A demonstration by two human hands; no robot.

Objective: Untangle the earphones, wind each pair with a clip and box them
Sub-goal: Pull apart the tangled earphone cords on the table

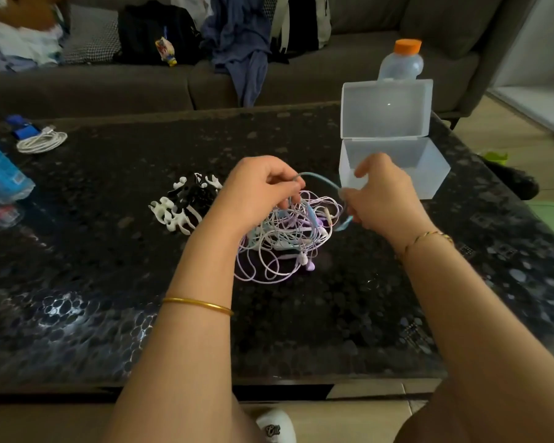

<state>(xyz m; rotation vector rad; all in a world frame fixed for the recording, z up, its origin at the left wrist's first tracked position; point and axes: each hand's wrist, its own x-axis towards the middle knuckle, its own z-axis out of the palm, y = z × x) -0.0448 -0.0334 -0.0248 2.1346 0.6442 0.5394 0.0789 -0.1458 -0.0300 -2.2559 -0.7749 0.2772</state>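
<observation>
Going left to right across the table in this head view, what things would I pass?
From the left: blue bottle → coiled white cable → pile of clips → tangled earphones → open clear box.

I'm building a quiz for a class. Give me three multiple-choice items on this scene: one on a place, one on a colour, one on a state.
1. The clips lie: A on the sofa; B left of the earphones; C on the floor.
2. The bottle cap is: A orange; B green; C black.
3. The box lid is: A shut; B open; C missing.
B: they lie on the table left of the tangle. A: plainly orange. B: it stands upright.
</observation>
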